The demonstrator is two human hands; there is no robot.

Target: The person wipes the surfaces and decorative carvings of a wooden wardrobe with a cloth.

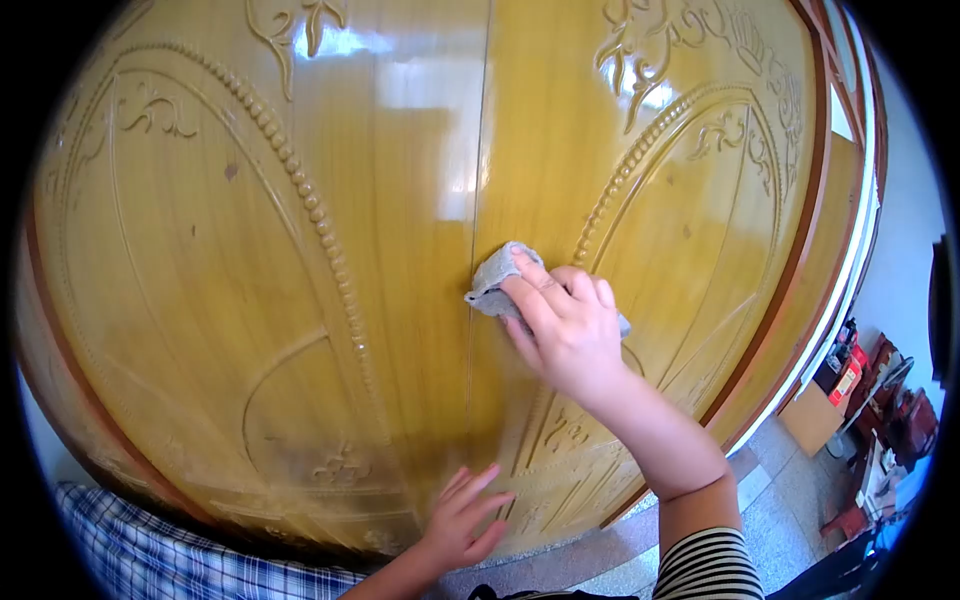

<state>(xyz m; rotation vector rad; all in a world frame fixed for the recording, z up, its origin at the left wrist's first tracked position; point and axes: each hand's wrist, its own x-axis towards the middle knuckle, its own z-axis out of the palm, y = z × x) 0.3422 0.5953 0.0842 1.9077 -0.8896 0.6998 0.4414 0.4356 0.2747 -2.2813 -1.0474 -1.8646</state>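
Note:
My right hand (572,325) presses a folded grey cloth (497,277) against a glossy yellow-brown wooden door panel (410,240), just right of the vertical seam down its middle. The fingers wrap over the cloth, and part of it shows past the far side of the hand. Lower down, my left hand (467,520) is held with its fingers spread and nothing in them, in front of the lower part of the wood. Whether its fingertips touch the surface I cannot tell.
Raised carving and beaded arches (310,200) run along both sides of the panel. Blue-and-white plaid fabric (190,550) lies at lower left. At right, past the door frame (780,300), a cardboard box (812,417) and assorted items stand on the speckled floor (775,500).

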